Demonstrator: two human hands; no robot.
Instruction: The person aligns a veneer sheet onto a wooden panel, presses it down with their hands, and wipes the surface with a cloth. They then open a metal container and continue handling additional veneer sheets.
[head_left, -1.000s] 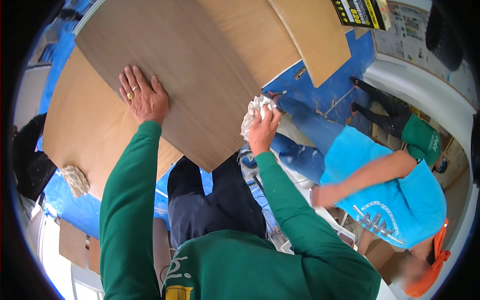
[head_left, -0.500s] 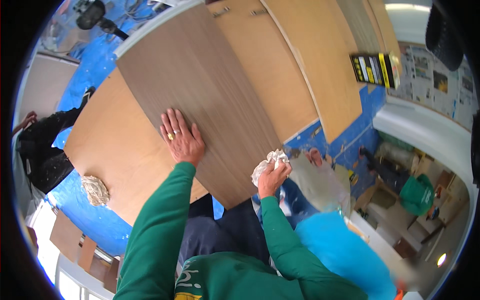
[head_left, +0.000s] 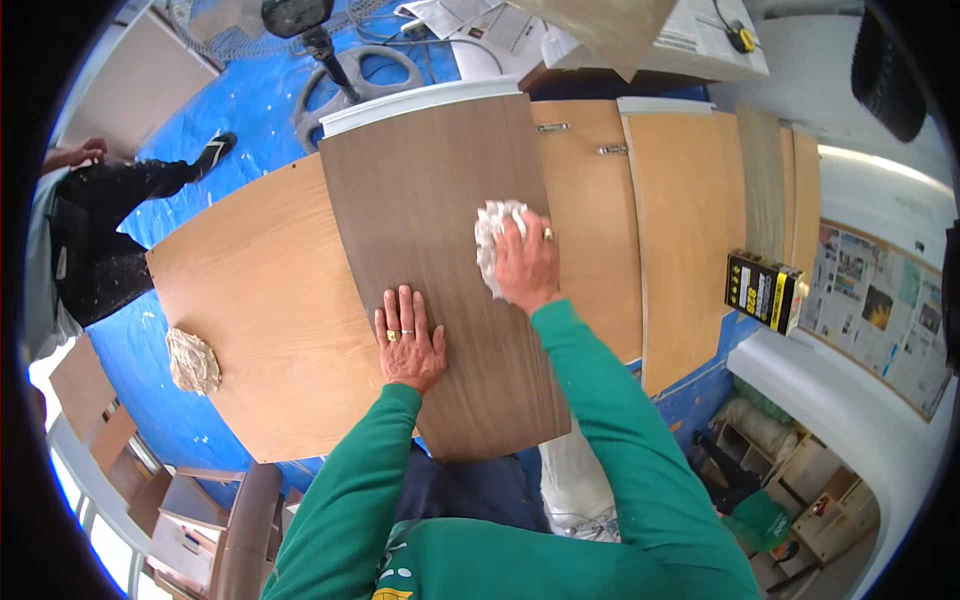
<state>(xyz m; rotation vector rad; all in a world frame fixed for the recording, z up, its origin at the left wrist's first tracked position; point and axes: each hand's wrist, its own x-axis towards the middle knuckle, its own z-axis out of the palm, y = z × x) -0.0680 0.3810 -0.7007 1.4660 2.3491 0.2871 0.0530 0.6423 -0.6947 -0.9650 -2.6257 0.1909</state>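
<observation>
A crumpled white cloth (head_left: 493,240) is pressed onto the dark brown wood-grain panel (head_left: 440,240), a little right of the panel's middle and toward its upper half. The cloth is gripped by the right hand (head_left: 525,265), fingers curled over the wad, a ring seen on one finger. Lower down on the same panel, the left hand (head_left: 408,345) is laid flat and empty, fingers spread, palm down, rings seen on it. Both forearms are covered by green sleeves (head_left: 350,500) coming up from the lower edge.

The dark panel is laid across a wide light-oak board (head_left: 265,310), which is seen to its left. On that board, near its left end, a second crumpled rag (head_left: 192,360), brownish, is left lying well apart from both hands. To the right of the dark panel, more light-oak panels (head_left: 680,230) are lined up side by side, small metal hinges (head_left: 551,128) being seen at the top of one.

Farther right, a black-and-yellow can (head_left: 765,290) is stood at the edge of the panels. Blue sheeting (head_left: 250,90) is spread over the floor, and a standing fan (head_left: 330,50) is placed on it above the panels. At far left, another person in dark clothes (head_left: 100,240) is seen.
</observation>
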